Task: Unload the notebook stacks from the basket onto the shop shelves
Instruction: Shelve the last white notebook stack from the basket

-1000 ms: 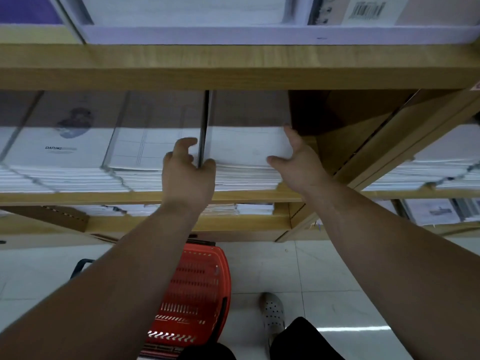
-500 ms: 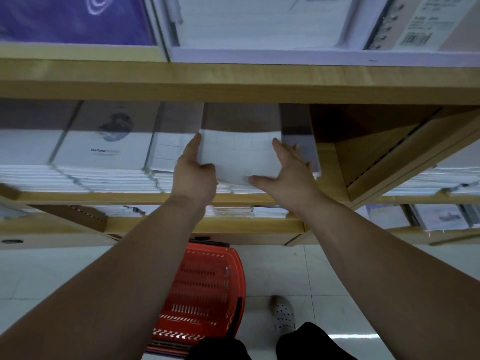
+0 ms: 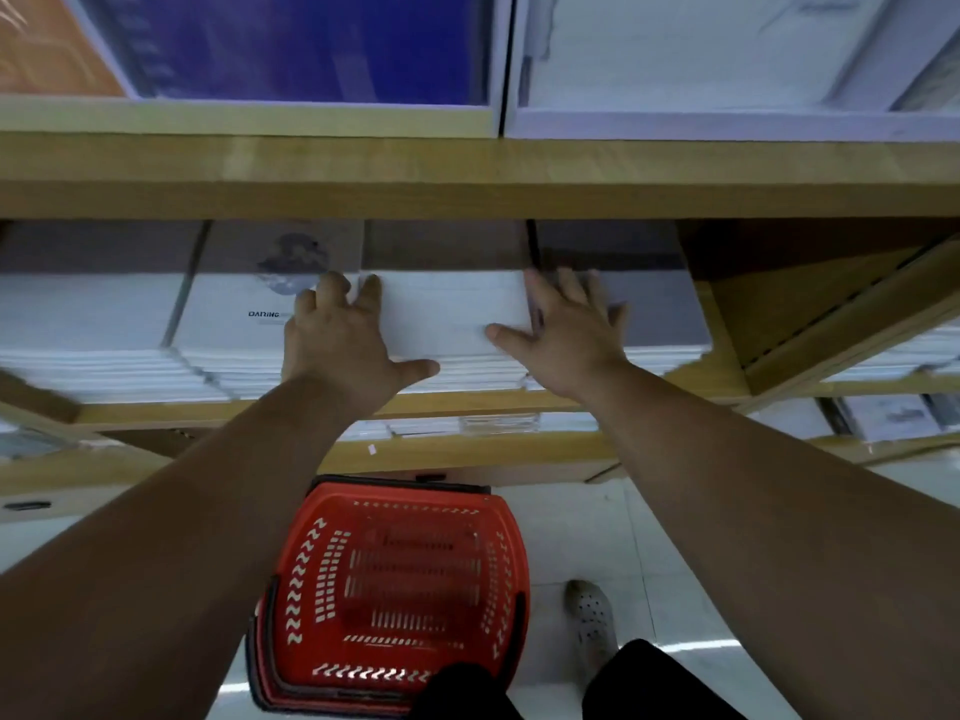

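Bracketed the notebook stack (image 3: pixel 447 319) on the mid shelf (image 3: pixel 691 379) w/ both hands. Laid left hand (image 3: pixel 343 345) against its left edge, fingers loosely spread, thumb out along the front. Pressed right hand (image 3: pixel 566 340) flat at its right edge, fingers splayed, thumb on the top cover. Had red basket (image 3: pixel 405 579) on the floor below the shelf.

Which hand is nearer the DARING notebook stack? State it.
Left. The left hand touches the DARING notebook stack; the right hand rests beyond the plain white stack.
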